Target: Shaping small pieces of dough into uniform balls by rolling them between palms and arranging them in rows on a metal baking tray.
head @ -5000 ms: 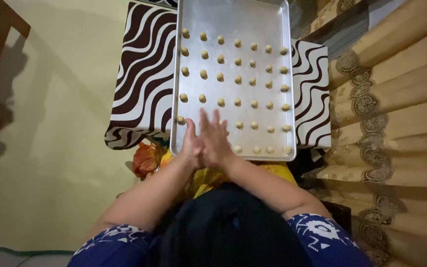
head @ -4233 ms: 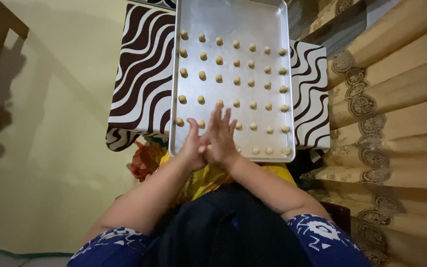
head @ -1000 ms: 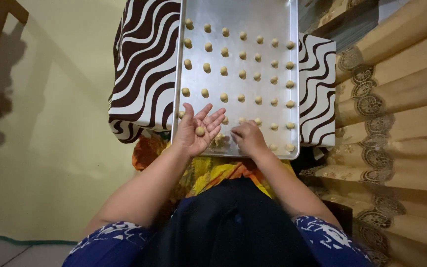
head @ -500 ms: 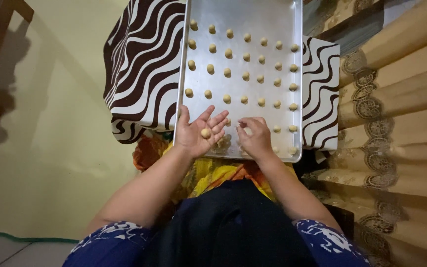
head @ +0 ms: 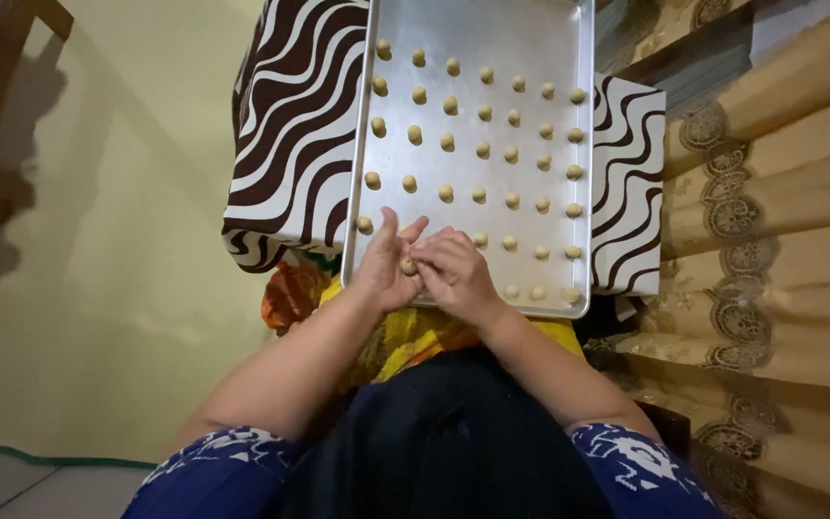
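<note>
Pinching one small dough ball (head: 406, 266) w/ my right hand (head: 458, 276), left hand (head: 383, 272) cupped open under it, over near edge of baking tray (head: 473, 144).

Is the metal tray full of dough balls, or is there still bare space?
Not full. The tray holds rows of dough balls, but its near left corner, by the left hand and right hand, shows bare metal.

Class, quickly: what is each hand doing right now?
Left hand: open, palm up, a dough ball resting on it.
Right hand: fingertips pinching that same dough ball, over the tray.
</note>
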